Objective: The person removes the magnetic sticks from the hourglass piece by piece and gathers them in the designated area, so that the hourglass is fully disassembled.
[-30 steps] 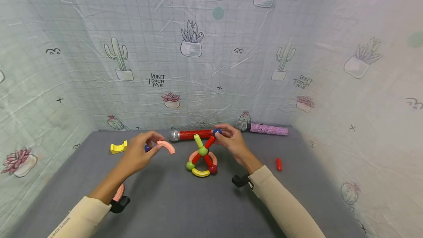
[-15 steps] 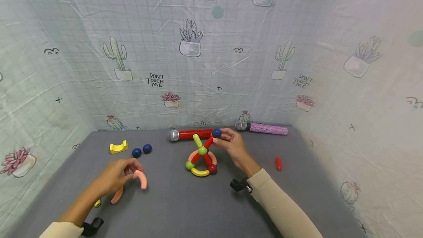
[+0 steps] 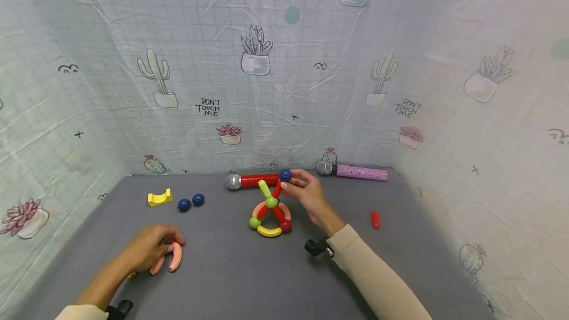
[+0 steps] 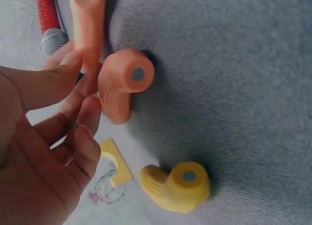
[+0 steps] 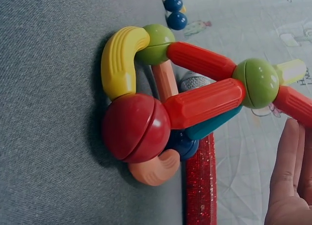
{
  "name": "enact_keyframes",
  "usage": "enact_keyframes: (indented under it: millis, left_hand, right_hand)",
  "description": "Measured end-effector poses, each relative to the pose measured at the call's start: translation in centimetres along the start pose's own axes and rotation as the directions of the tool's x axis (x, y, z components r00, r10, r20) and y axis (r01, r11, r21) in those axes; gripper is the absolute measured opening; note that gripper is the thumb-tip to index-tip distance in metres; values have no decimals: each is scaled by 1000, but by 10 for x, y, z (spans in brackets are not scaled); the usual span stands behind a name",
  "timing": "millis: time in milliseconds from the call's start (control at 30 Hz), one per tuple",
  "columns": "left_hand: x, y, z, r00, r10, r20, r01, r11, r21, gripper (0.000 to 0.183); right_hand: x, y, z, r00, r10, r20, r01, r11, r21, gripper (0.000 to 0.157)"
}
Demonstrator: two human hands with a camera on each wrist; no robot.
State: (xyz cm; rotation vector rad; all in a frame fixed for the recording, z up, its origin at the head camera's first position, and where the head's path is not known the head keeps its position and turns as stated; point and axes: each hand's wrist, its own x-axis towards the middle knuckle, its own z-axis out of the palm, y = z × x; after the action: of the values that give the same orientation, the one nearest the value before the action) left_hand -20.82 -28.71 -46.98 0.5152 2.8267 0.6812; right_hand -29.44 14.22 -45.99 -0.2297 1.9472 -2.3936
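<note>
My left hand [image 3: 151,248] pinches a pink curved magnetic stick [image 3: 176,258] between thumb and fingers, low over the table at the left. Right beside it lies a second pink curved stick [image 4: 117,83], and a yellow curved stick [image 4: 178,188] is near in the left wrist view. With thumb and fingertips my right hand [image 3: 308,194] holds a blue magnetic ball [image 3: 285,175] atop a red stick. That stick and a light green stick [image 3: 264,189] rise from the green ball [image 3: 271,202] that tops a standing frame of red sticks, balls and curved sticks.
Two blue balls [image 3: 191,202] and a yellow arched block [image 3: 160,197] lie at the back left. A red microphone [image 3: 260,180] is behind the frame, a purple one [image 3: 361,172] right of it. A short red stick [image 3: 375,220] lies at right. Printed cloth walls [image 3: 284,88] surround the table.
My left hand has carried the pink curved stick left and nearer, down beside the other one, uncovering two blue balls. The held blue ball has shifted slightly left, its red stick now steeper.
</note>
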Motion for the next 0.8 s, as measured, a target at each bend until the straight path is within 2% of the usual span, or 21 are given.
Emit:
enact_keyframes:
  millis: [133,267,500,633,800]
  left_hand:
    - [3,6,-2,994,63,-90,-59,997,44,23]
    - [14,25,-8,975,127,-182,-121,992,45,26]
    - [51,78,-20,929,216,-300,-198,976,91,27]
    - [75,115,-24,911,238,-337,-219,971,94,29]
    - [101,153,-24,879,293,-377,-277,956,99,30]
  right_hand:
    - [2,-1,5,1000,-14,-5,14,999,-49,39]
    - [4,0,8,999,-41,-4,41,995,-89,38]
    - [4,2,10,999,-39,-19,36,989,-142,34]
    - [2,3,10,1000,-13,-24,9,989,-147,28]
    - [-1,6,10,1000,9,-21,-12,988,-152,25]
